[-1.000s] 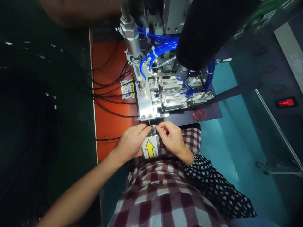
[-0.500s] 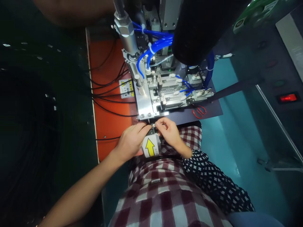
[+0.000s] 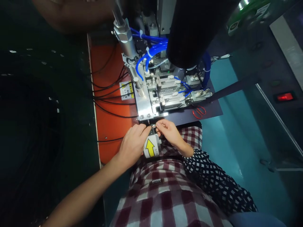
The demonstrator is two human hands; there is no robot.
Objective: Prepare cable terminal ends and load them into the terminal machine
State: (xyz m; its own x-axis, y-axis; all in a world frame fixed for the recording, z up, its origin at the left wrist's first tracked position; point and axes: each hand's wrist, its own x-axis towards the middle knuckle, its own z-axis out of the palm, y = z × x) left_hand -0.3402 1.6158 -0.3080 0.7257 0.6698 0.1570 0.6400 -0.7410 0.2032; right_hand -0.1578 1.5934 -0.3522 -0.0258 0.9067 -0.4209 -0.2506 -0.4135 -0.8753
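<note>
My left hand (image 3: 134,142) is closed, its thumb and fingers drawn together at the front end of a metal machine fixture (image 3: 145,108). Facing it from the right, my right hand (image 3: 168,131) is pinched as well. Between the two sets of fingertips shows a small shiny metal part (image 3: 153,125), too small to name, at the end of a narrow track. Just below the fingers sits a white plate with a yellow arrow (image 3: 150,148), its left side partly covered by my left hand.
Blue air tubes (image 3: 157,47) and small cylinders (image 3: 172,101) fill the machine ahead. Black cables (image 3: 113,115) cross the orange base plate (image 3: 107,126) on the left. A red loop (image 3: 199,112) lies on the dark plate at right. A thick black cylinder (image 3: 189,34) hangs overhead.
The view has shifted slightly. Both hands stay at the same spot at the front of the fixture, the left wrist a little lower; the fingers remain pinched.
</note>
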